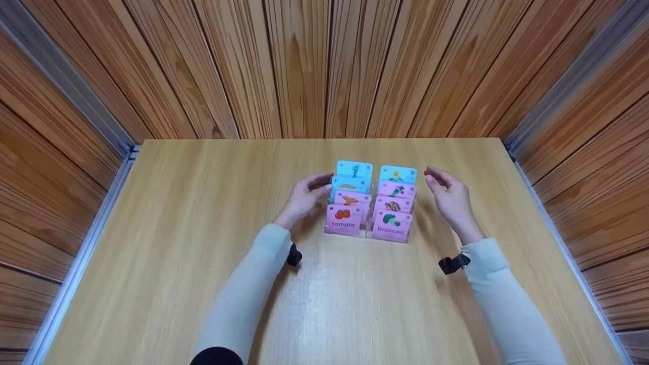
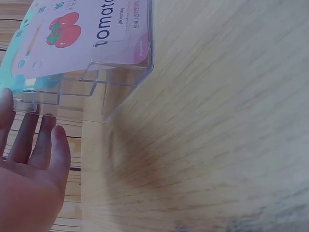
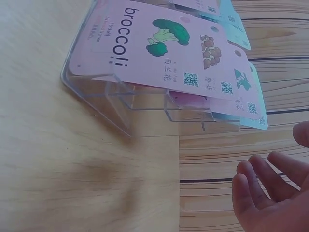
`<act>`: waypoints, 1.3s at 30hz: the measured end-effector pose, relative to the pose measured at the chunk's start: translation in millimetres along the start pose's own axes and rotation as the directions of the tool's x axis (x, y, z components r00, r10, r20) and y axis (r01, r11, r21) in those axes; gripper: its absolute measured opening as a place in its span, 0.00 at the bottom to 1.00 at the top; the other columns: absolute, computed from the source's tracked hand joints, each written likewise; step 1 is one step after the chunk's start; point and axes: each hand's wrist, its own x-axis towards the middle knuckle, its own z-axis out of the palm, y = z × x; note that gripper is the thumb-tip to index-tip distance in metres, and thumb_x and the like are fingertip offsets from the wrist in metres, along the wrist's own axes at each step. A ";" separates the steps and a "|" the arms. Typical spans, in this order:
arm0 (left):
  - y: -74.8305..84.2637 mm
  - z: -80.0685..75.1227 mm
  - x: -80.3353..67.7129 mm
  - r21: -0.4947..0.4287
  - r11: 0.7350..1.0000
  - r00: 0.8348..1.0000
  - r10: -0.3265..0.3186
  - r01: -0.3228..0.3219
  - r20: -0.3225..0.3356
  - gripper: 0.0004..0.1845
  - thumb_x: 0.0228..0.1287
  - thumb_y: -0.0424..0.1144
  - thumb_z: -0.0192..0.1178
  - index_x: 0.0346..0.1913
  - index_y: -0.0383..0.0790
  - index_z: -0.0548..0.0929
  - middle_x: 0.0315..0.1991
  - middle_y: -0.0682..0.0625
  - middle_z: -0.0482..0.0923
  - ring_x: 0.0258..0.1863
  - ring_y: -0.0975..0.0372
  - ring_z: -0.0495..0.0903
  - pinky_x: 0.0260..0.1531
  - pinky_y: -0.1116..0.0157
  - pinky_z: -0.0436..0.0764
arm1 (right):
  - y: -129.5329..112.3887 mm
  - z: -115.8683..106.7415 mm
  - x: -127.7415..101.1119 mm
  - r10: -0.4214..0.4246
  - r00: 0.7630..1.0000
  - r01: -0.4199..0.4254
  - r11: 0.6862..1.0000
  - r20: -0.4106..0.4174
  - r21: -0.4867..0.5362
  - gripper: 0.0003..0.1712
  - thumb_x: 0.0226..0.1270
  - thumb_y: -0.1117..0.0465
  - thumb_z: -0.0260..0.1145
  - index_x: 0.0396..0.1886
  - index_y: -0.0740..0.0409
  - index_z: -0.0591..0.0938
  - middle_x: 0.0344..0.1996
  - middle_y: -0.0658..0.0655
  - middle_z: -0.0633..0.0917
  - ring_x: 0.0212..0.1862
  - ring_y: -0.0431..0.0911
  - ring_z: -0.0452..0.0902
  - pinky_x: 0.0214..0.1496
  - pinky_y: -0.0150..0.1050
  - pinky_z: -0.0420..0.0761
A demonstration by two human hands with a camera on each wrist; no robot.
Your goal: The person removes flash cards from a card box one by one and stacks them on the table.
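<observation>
Light wooden table, clear tiered card stand standing near its middle, picture cards slotted in it

Clear plastic card stand on a wood-grain table, wood-plank walls.
Stand: transparent, smooth, glossy edges. Cards, e.g. tomato card and broccoli card: smooth printed stock with slight sheen, pink and light blue. Table: pale laminate-looking, smooth, low sheen. Walls: warmer brown grooved boards, with grey metal-looking corner rails. Sleeves: matt pale knit cloth.
</observation>
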 end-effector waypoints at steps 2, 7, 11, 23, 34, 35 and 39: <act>0.9 0.3 0.1 0.007 1.000 1.000 -0.002 0.002 -0.002 0.19 0.72 0.43 0.60 0.64 0.57 0.78 0.60 0.56 0.76 0.59 0.59 0.74 0.58 0.50 0.76 | -2.2 0.1 0.3 0.022 1.000 -0.023 0.999 0.019 0.022 0.30 0.79 0.47 0.52 0.73 0.58 0.69 0.65 0.59 0.76 0.66 0.52 0.69 0.67 0.50 0.70; 1.9 -0.8 1.8 0.016 1.000 1.000 -0.018 0.018 -0.006 0.18 0.72 0.45 0.60 0.63 0.59 0.79 0.59 0.58 0.77 0.59 0.60 0.75 0.57 0.52 0.77 | -5.6 1.5 3.1 0.038 0.998 -0.043 0.995 0.055 0.085 0.29 0.79 0.49 0.54 0.73 0.57 0.69 0.66 0.59 0.75 0.67 0.51 0.69 0.68 0.47 0.69; 1.6 -2.0 3.8 -0.001 0.999 0.998 -0.054 0.054 -0.012 0.18 0.70 0.47 0.61 0.62 0.61 0.80 0.59 0.60 0.76 0.60 0.60 0.74 0.59 0.52 0.76 | -5.8 3.7 8.0 0.037 0.997 -0.046 0.991 0.070 0.123 0.28 0.79 0.50 0.55 0.72 0.57 0.70 0.66 0.59 0.75 0.66 0.51 0.70 0.67 0.45 0.71; 3.0 -1.6 3.8 -0.018 0.997 0.997 -0.077 0.077 -0.015 0.21 0.70 0.47 0.61 0.65 0.57 0.79 0.60 0.62 0.76 0.62 0.59 0.72 0.61 0.50 0.73 | -1.4 9.7 11.8 0.070 0.997 -0.073 0.977 0.025 0.199 0.22 0.76 0.54 0.61 0.64 0.57 0.78 0.58 0.56 0.78 0.60 0.47 0.71 0.63 0.42 0.71; -0.9 -1.1 2.5 0.022 0.997 0.997 -0.071 0.071 -0.031 0.19 0.71 0.48 0.60 0.63 0.61 0.79 0.59 0.61 0.77 0.63 0.59 0.72 0.61 0.50 0.74 | 0.4 9.6 14.6 0.067 0.998 -0.070 0.980 0.022 0.188 0.19 0.72 0.56 0.65 0.58 0.61 0.81 0.53 0.57 0.80 0.55 0.47 0.72 0.57 0.40 0.71; -1.2 -1.0 2.3 0.020 0.997 0.997 -0.074 0.074 -0.035 0.19 0.70 0.48 0.61 0.63 0.61 0.79 0.59 0.62 0.77 0.63 0.59 0.72 0.61 0.50 0.74 | 0.2 9.2 14.7 0.070 0.997 -0.074 0.979 0.030 0.188 0.19 0.73 0.57 0.65 0.58 0.61 0.81 0.53 0.57 0.80 0.55 0.47 0.72 0.57 0.40 0.72; -1.8 -0.1 1.0 0.023 0.996 0.996 -0.084 0.085 -0.043 0.21 0.70 0.48 0.61 0.64 0.60 0.79 0.59 0.62 0.77 0.64 0.58 0.72 0.61 0.50 0.74 | -1.4 7.7 12.9 0.064 0.997 -0.072 0.978 0.049 0.198 0.18 0.73 0.56 0.64 0.56 0.62 0.81 0.52 0.58 0.80 0.53 0.48 0.74 0.57 0.40 0.73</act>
